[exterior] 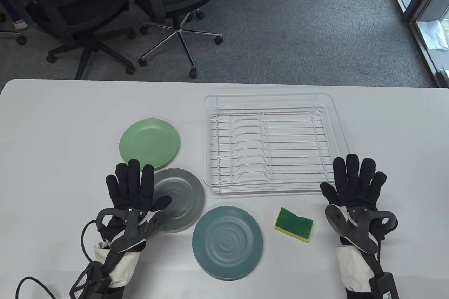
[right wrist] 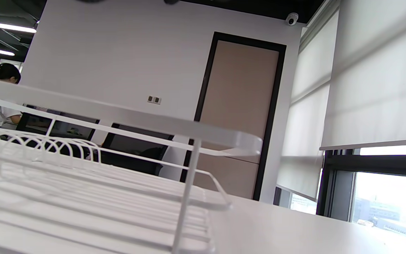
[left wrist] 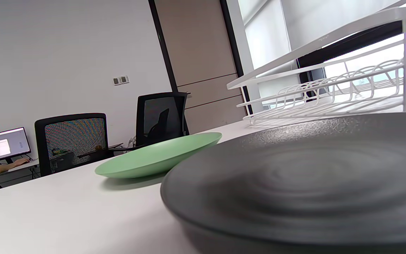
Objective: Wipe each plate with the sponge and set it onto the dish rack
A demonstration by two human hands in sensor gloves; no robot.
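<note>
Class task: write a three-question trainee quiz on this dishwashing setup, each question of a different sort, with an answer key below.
1. True or false: the dish rack already holds a plate.
2. Multiple choice: the sponge lies between (A) the teal plate and the right hand, (B) the green plate and the rack, (C) the two hands' wrists.
3. Short answer: which plate does the left hand partly cover in the table view?

Key
1. False: the rack is empty, and all three plates lie on the table.
2. A.
3. The grey plate. Both hands are flat with straight fingers and hold nothing.
</note>
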